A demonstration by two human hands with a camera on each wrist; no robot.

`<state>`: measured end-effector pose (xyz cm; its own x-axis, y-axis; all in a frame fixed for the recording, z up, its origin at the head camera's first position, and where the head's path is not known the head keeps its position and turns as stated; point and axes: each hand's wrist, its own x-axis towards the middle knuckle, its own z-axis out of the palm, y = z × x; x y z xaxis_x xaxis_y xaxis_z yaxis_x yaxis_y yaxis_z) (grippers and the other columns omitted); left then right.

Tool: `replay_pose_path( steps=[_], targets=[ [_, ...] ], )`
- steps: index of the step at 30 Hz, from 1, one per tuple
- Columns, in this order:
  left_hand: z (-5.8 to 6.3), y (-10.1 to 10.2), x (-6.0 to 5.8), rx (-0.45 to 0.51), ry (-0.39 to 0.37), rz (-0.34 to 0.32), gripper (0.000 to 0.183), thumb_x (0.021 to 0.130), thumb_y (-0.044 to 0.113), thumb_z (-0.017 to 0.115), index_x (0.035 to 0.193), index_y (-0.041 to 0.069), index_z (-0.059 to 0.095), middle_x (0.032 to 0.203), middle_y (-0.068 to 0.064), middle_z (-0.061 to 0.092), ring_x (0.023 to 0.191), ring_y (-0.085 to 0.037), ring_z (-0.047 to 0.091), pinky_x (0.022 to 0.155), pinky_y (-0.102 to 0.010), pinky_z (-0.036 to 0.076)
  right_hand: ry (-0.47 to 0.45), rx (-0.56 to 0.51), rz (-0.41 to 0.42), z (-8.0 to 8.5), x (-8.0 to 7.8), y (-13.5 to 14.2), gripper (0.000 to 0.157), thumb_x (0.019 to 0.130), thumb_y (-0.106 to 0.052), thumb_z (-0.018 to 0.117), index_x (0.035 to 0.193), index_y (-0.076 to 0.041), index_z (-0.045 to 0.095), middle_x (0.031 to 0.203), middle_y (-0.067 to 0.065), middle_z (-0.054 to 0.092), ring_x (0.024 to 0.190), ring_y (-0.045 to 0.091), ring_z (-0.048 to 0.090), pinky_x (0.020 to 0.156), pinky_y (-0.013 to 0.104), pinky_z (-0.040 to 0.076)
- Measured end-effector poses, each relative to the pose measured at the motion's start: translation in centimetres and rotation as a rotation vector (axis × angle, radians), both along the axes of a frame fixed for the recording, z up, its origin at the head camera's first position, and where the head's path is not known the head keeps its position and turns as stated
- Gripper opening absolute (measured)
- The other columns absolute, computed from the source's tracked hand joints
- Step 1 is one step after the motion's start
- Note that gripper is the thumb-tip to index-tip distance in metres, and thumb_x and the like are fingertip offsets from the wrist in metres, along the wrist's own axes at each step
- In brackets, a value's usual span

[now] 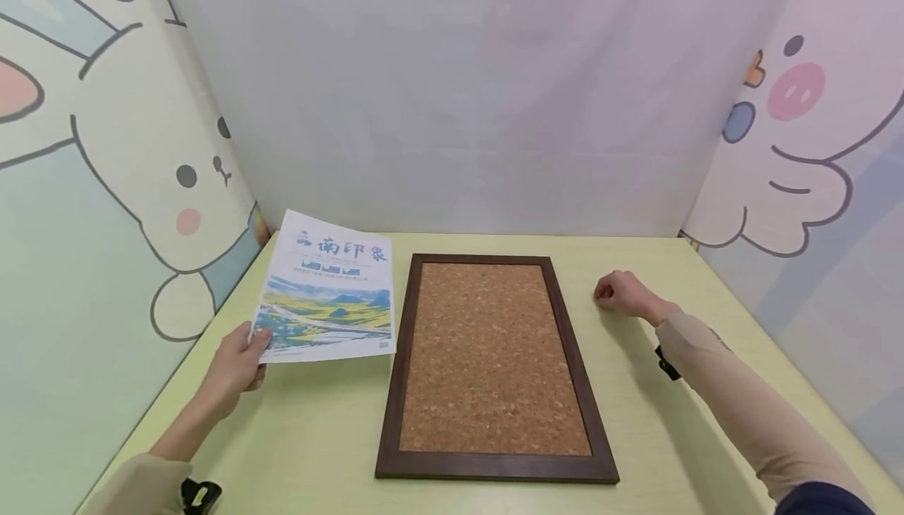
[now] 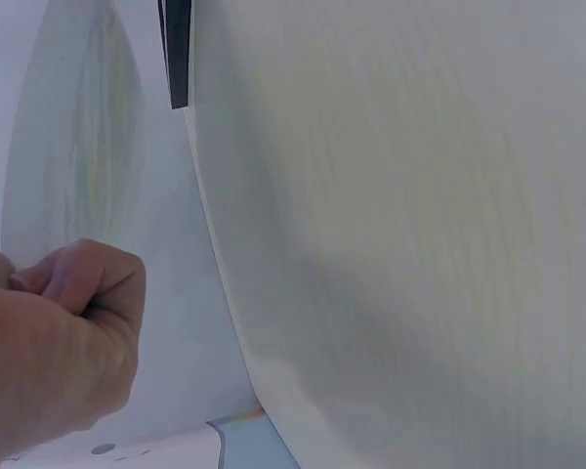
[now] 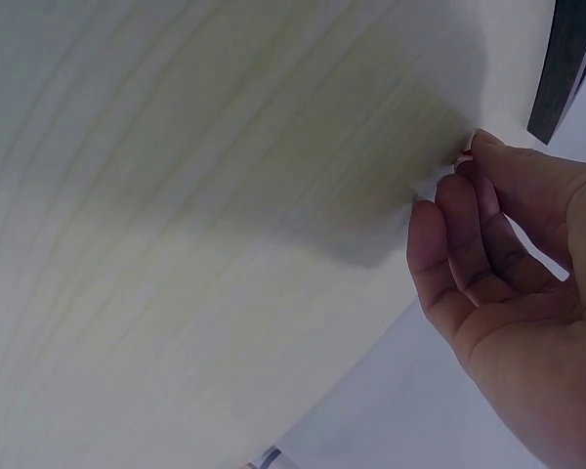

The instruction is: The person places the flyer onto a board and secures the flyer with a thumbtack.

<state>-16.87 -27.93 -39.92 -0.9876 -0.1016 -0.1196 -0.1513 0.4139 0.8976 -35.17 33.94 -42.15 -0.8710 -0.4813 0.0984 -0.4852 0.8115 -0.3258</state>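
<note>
Left hand [image 2: 68,337] gripping a thin paper sheet [image 2: 63,137]
The hand sits at 8 o'clock, fingers curled; the sheet, faintly streaked yellow, rises toward 10. A dark frame edge [image 2: 179,54] shows at 11, a cartoon-printed panel [image 2: 171,447] at 7; the wood-grained tabletop [image 2: 420,244], softly shadowed, fills 3.
</note>
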Motion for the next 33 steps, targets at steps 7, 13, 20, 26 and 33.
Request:
replay_pose_path(
  steps=[7,13,20,26,33],
  targets=[
    [0.1,3.2,-0.1,0.016,-0.002,0.022,0.048,0.107,0.029,0.028,0.14,-0.005,0.033,0.071,0.0,0.057,0.047,-0.007,0.037,0.042,-0.022,0.034,-0.02,-0.011,-0.019,0.0,0.2,0.1,0.006,0.082,-0.002,0.069,0.083,0.004,0.072,0.075,0.009,0.069,0.067,0.012,0.056,0.063,0.03,0.047],
    [-0.4,6.7,0.1,0.086,-0.01,0.03,0.041,0.107,0.024,0.031,0.139,-0.001,0.038,0.071,-0.001,0.06,0.044,-0.007,0.035,0.041,-0.021,0.032,-0.038,-0.026,-0.029,-0.3,0.3,0.3,0.004,0.081,0.001,0.069,0.083,0.002,0.072,0.074,0.008,0.069,0.066,0.01,0.055,0.063,0.028,0.046],
    [-0.9,11.0,0.6,0.185,0.002,0.012,0.037,0.106,0.02,0.031,0.135,-0.001,0.041,0.069,-0.002,0.061,0.043,-0.007,0.033,0.04,-0.02,0.03,-0.038,-0.036,-0.031,-0.5,0.3,0.4,0.004,0.081,0.0,0.07,0.083,0.004,0.071,0.073,0.008,0.068,0.065,0.009,0.054,0.061,0.026,0.045],
    [-1.3,14.2,0.8,0.234,0.01,0.007,0.033,0.106,0.018,0.033,0.132,0.002,0.045,0.069,-0.004,0.063,0.042,-0.009,0.034,0.039,-0.02,0.03,-0.041,-0.047,-0.031,-0.3,0.4,0.2,0.003,0.081,0.002,0.069,0.083,0.003,0.071,0.074,0.01,0.069,0.065,0.01,0.055,0.061,0.025,0.045],
    [-1.7,17.3,1.2,0.228,0.018,-0.026,0.033,0.106,0.02,0.034,0.13,0.002,0.046,0.076,-0.009,0.066,0.042,-0.01,0.035,0.039,-0.021,0.031,-0.018,-0.056,-0.029,-0.5,0.4,0.4,0.004,0.081,0.001,0.07,0.083,0.003,0.071,0.073,0.009,0.068,0.064,0.01,0.054,0.06,0.024,0.044]
  ],
)
